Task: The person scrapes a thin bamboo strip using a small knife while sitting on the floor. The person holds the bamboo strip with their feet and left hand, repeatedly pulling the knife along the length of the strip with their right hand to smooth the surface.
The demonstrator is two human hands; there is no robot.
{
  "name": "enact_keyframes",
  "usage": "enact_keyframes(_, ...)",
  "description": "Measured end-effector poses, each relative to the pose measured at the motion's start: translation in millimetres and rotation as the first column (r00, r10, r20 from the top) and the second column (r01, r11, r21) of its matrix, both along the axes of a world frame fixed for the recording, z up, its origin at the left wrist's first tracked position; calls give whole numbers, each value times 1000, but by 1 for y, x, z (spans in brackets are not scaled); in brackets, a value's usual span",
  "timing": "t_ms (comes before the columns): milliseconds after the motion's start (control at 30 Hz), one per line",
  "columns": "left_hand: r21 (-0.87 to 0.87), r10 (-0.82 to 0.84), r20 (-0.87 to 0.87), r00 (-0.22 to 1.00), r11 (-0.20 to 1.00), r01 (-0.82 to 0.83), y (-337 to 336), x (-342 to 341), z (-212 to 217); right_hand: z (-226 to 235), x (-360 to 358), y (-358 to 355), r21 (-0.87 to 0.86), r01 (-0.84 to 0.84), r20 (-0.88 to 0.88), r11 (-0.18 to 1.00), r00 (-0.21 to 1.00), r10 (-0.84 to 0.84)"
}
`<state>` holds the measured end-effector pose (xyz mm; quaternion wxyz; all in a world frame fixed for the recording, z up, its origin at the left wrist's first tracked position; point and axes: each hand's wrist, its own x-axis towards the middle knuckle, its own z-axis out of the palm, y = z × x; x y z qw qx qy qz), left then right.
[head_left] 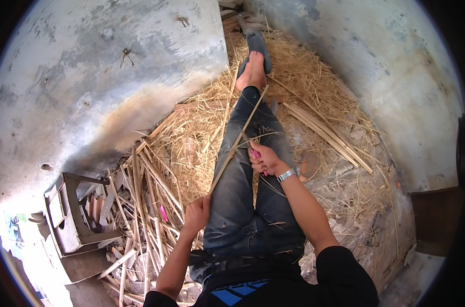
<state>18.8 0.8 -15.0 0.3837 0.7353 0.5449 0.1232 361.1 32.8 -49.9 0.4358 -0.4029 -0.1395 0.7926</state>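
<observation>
A long, thin bamboo strip (pixel 253 114) slants across my outstretched legs, from near the ankles down to my left thigh. Its lower end is gripped by my closed left hand (pixel 195 214). My right hand (pixel 264 159) is wrapped round the pink handle of a knife (pixel 256 153), above my right thigh. The knife's narrow dark blade points up and left, and its tip meets or crosses the strip; contact is hard to tell. Thin shavings (pixel 267 135) lie on my trousers around the knife.
Bamboo poles and strips (pixel 140 189) are heaped at my left, beside a wooden frame (pixel 86 238). More split strips (pixel 328 134) lie to the right of my legs. Straw-like shavings (pixel 304 77) cover the floor. Plastered walls (pixel 114 61) rise on both sides.
</observation>
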Motion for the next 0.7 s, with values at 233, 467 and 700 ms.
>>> enact_keyframes(233,229,89,-104,991,971,-63,-13,-4,-7,29,5,8,219,108,295,970,940,-171)
enact_keyframes(467,372,95,-198,976,928,-14,-14,-6,0,58,6,16,355,-227,676,907,732,-81)
enact_keyframes(700,449,60,-194,979,893,34,-15,-5,8,63,-1,17,448,-380,823,809,529,-207)
